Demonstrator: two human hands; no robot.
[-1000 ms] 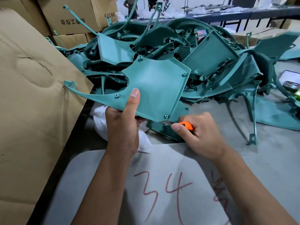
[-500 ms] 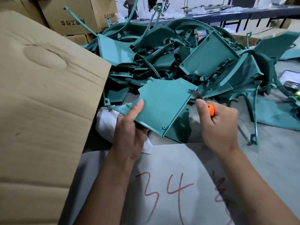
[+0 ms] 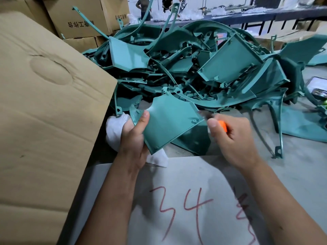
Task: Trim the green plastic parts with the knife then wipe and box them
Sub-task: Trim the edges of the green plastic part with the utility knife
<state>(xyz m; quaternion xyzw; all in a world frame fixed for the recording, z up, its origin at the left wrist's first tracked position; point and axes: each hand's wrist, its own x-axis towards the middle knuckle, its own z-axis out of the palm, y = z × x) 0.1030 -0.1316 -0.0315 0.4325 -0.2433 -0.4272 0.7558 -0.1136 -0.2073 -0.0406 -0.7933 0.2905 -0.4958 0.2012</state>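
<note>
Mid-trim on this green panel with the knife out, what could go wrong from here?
1. The knife blade, blurred with motion, works the panel edge; a slip could carry it toward the left hand gripping that panel.
2. The right hand has its thumb far forward by the blade.
3. The white cloth bunched under the left hand may loosen the grip.

Left hand (image 3: 131, 138) grips green panel (image 3: 169, 121) by its lower left edge, thumb flat on the face, white cloth (image 3: 115, 131) bunched under the same hand. Right hand (image 3: 233, 138) holds orange-handled knife (image 3: 222, 125), blurred blade at panel's right edge. Pile of green parts (image 3: 203, 68) behind, cardboard flap (image 3: 44, 103) left.
</note>
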